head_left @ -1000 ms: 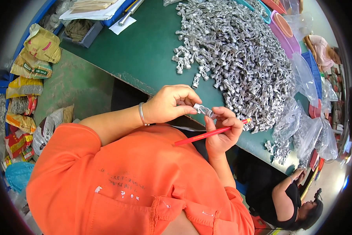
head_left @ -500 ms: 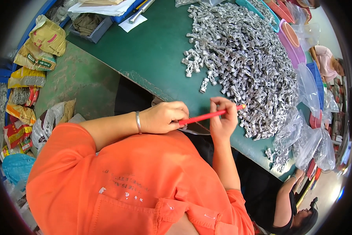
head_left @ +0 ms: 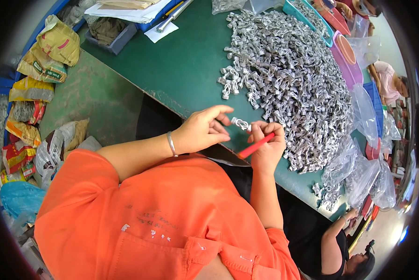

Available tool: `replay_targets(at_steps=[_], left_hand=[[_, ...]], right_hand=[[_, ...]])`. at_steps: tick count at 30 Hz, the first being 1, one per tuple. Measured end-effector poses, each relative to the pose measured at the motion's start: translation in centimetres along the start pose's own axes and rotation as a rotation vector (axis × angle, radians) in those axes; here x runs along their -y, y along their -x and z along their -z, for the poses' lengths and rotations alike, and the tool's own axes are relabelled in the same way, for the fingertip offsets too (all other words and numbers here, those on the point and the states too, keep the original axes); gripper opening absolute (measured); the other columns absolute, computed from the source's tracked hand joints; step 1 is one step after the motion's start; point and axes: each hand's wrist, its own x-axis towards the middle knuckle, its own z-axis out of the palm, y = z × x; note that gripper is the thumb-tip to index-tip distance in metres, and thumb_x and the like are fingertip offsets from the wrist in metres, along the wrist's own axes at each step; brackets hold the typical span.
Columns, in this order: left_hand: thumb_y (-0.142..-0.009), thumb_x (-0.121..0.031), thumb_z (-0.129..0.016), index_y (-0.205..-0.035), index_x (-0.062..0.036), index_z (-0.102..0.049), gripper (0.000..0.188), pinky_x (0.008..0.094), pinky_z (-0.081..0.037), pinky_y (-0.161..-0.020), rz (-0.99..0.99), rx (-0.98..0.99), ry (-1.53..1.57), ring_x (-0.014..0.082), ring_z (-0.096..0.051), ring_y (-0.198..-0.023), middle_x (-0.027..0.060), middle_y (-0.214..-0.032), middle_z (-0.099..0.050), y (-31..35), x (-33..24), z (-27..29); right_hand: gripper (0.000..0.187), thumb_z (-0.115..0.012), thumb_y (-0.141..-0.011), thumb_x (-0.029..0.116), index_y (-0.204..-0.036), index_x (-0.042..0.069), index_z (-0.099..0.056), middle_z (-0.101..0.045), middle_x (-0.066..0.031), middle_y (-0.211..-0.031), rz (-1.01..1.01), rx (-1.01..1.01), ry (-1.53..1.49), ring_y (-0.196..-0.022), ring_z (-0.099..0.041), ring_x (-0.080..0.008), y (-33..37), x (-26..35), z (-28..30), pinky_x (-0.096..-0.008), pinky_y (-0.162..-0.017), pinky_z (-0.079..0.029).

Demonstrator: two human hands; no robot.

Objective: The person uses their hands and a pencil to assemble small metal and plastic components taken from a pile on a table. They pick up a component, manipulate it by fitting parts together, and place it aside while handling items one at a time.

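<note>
My right hand [head_left: 269, 148] is closed round a slim red rod-like tool [head_left: 257, 145], which slants down to the left across its fingers. At this hand's fingertips is a small silver metal piece with a looped, twisted body [head_left: 241, 123]. Just left of it, my left hand [head_left: 204, 127], with a bangle at the wrist, has thumb and fingers spread apart. Its fingertips come close to the metal piece; whether they touch is hard to see. A large heap of similar silver pieces [head_left: 298, 84] covers the green table [head_left: 181, 70] beyond and right of my hands.
A grey bin with cloth [head_left: 111, 36] and papers [head_left: 125, 11] are at the far left of the table. Teal [head_left: 291, 8] and purple [head_left: 349, 65] baskets and clear plastic bags [head_left: 363, 177] border the heap. Filled sacks [head_left: 58, 42] line the left. A co-worker [head_left: 337, 252] sits at right.
My left hand has let go of the red tool's end, risen slightly and spread its fingers. The tool now tilts down to the left, and a metal piece shows at my right fingertips.
</note>
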Motion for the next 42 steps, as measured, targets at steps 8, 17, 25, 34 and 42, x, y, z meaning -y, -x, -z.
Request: replay_targets(at_steps=[8,17,25,34,42], left_hand=[[-0.086,0.004,-0.059,-0.107,0.0043,-0.056,0.022,0.0240,-0.054,-0.071,0.089,0.141,0.163,0.0115,-0.062,-0.080,0.0086,-0.095,-0.063,-0.6,-0.6,-0.2],[-0.079,0.008,-0.065,-0.101,0.0034,-0.060,0.023,0.0229,-0.052,-0.070,-0.151,0.151,0.112,0.0110,-0.060,-0.080,0.0074,-0.091,-0.059,-0.1,-1.4,-0.5],[-0.078,0.011,-0.064,-0.095,0.0034,-0.060,0.020,0.0233,-0.053,-0.071,-0.293,0.113,-0.009,0.0135,-0.062,-0.084,0.0103,-0.096,-0.058,0.1,-0.7,0.0],[-0.078,0.004,-0.064,-0.091,0.0034,-0.063,0.012,0.0256,-0.055,-0.071,-0.244,0.325,-0.366,0.0154,-0.064,-0.081,0.0107,-0.096,-0.062,1.9,0.3,2.0],[-0.080,0.002,-0.061,-0.092,0.0034,-0.063,0.012,0.0250,-0.054,-0.069,-0.143,0.257,-0.478,0.0164,-0.065,-0.080,0.0102,-0.094,-0.062,1.4,-0.3,2.4]], right_hand=[[0.019,-0.061,-0.086,-0.002,-0.083,0.006,-0.044,-0.062,-0.0129,-0.080,-0.200,0.052,-0.205,-0.064,-0.062,-0.0156,1.6,1.2,0.5,-0.0225,-0.049,-0.048],[0.026,-0.063,-0.079,-0.010,-0.084,0.006,-0.042,-0.061,-0.0173,-0.098,0.003,0.197,-0.227,-0.081,-0.062,-0.0186,2.6,-0.3,1.4,-0.0260,-0.068,-0.053],[0.035,-0.069,-0.073,-0.011,-0.082,0.006,-0.039,-0.059,-0.0202,-0.101,0.444,0.203,0.078,-0.082,-0.060,-0.0184,3.3,0.1,1.3,-0.0281,-0.073,-0.051],[0.021,-0.068,-0.077,-0.003,-0.082,0.002,-0.049,-0.062,-0.0083,-0.082,0.614,0.156,0.617,-0.066,-0.054,-0.0158,-3.6,-0.9,1.9,-0.0269,-0.063,-0.046],[0.020,-0.068,-0.073,-0.002,-0.082,0.003,-0.050,-0.058,-0.0097,-0.074,0.630,0.158,1.174,-0.070,-0.054,-0.0274,-4.6,-0.1,0.8,-0.0368,-0.063,-0.045]])
